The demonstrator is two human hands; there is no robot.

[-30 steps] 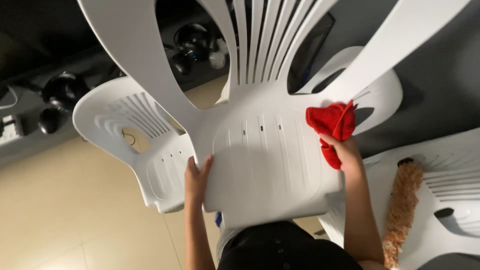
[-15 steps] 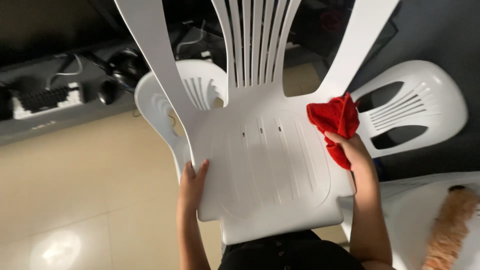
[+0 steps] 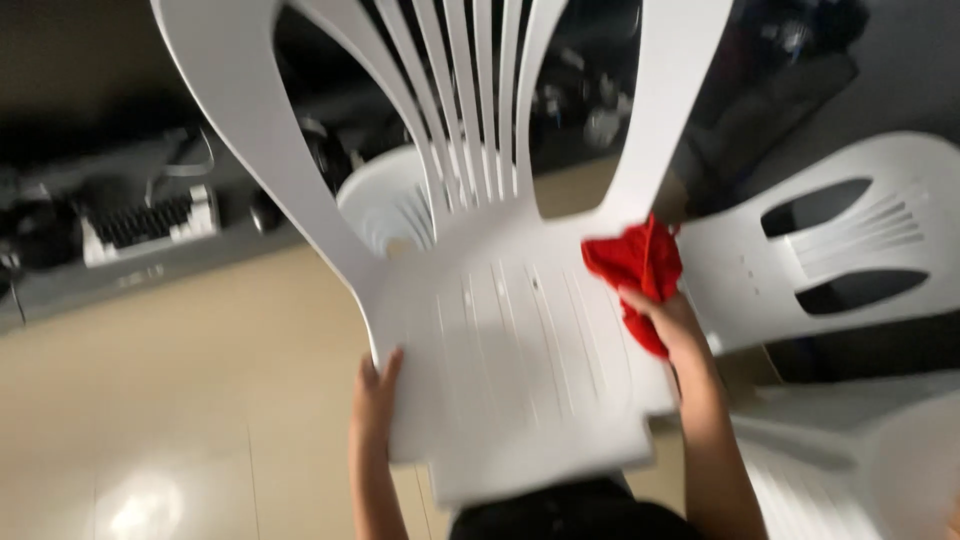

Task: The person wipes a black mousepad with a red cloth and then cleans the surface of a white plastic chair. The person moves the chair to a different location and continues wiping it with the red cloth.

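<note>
Right under your head camera, a white plastic chair [image 3: 510, 330] fills the middle of the view, its slatted back running up toward the far side. Your left hand [image 3: 374, 392] clamps the near left edge of the seat, thumb underneath and fingers [image 3: 392, 362] curling over the top, which looks like the way you keep the chair steady. Your right hand [image 3: 668, 318] is closed around a bunched red cloth [image 3: 634, 264] and presses it onto the far right corner of the seat, just where the backrest's right upright comes down. The cloth touches the plastic there, and part of it hangs below your hand along the seat's right edge.

Behind the slats, a second white chair [image 3: 385, 205] peeks through. Off to the right, a third white chair [image 3: 840, 240] stands just beside the one you hold, and more white plastic sits at the near right corner, too blurred to name. On the far left, a keyboard [image 3: 150, 222] rests on a dark shelf [image 3: 110, 275] above the tan floor [image 3: 170, 400]. Everything is motion-smeared, so finer detail is lost.
</note>
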